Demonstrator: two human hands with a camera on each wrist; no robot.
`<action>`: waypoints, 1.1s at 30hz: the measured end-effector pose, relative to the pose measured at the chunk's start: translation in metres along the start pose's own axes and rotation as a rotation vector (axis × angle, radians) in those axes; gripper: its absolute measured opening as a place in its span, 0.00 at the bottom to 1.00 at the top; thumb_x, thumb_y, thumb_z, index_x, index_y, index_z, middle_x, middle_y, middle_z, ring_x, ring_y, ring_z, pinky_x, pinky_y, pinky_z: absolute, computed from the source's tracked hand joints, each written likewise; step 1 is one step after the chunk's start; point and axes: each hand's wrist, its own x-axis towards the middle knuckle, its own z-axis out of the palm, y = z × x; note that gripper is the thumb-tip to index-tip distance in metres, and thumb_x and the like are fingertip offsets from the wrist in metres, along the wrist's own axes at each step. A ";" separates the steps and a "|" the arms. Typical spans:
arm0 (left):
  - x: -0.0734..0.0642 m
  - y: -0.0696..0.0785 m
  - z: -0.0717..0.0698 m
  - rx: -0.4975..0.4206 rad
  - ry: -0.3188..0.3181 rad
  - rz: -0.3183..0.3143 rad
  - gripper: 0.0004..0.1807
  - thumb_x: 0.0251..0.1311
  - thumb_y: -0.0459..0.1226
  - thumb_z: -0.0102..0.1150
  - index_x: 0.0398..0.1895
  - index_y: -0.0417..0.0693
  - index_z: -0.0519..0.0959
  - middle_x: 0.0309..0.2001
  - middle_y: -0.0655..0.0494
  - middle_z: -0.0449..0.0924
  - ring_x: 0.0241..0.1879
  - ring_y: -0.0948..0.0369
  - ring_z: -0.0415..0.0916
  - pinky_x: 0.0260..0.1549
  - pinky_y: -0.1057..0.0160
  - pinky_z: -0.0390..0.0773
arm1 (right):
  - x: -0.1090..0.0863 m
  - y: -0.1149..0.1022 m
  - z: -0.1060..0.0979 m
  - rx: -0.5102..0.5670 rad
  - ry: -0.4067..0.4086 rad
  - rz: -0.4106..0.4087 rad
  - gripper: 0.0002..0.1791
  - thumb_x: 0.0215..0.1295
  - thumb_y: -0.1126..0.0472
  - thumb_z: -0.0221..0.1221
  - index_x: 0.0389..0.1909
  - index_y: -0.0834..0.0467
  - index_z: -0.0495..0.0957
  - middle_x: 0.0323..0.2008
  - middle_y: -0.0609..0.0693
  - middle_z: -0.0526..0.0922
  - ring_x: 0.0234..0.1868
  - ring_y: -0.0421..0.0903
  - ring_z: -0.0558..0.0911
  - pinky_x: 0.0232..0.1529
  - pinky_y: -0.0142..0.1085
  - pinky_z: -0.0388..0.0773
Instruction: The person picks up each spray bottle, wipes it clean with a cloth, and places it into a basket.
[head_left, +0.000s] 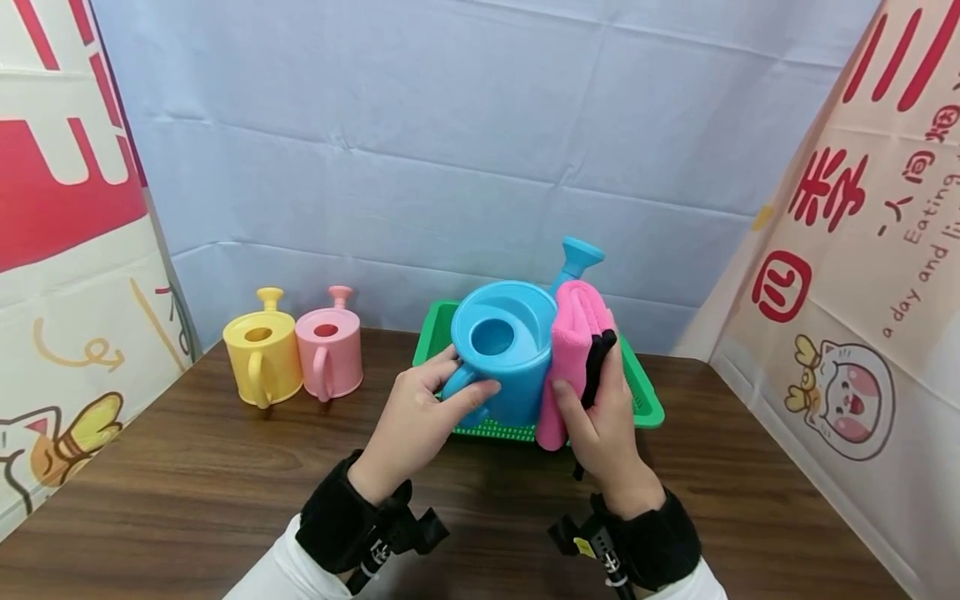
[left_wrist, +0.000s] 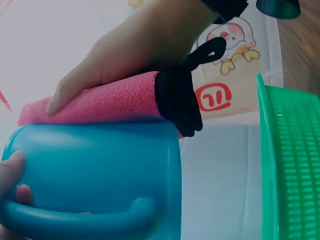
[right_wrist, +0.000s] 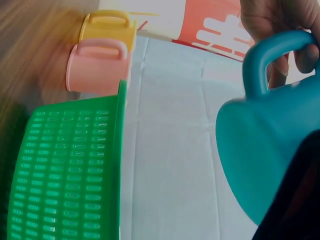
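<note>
Fingers pinching: left hand [head_left: 412, 412], one blue can [head_left: 521, 392]; right hand [head_left: 611, 429], one pink cloth [head_left: 568, 350]. Both above one green basket [head_left: 431, 333]; two smaller cans [head_left: 283, 354] stand clear, left.

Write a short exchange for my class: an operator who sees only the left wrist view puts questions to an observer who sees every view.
Operator: I can see the blue watering can with the pink cloth against it. Where is the can's spout?
Observer: The head view shows it on the far side of the can, its flared end rising above the cloth.
Operator: Are there any other cans on the table?
Observer: Yes, a yellow can and a pink can stand side by side, to the left of the green basket as the person sees it.
</note>
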 end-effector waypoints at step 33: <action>0.000 -0.003 0.007 0.780 0.047 0.519 0.19 0.40 0.42 0.74 0.16 0.48 0.70 0.60 0.35 0.67 0.60 0.41 0.64 0.52 0.51 0.68 | 0.009 -0.019 0.005 -0.307 0.101 -0.109 0.37 0.67 0.44 0.50 0.67 0.65 0.56 0.67 0.60 0.60 0.66 0.57 0.60 0.62 0.51 0.60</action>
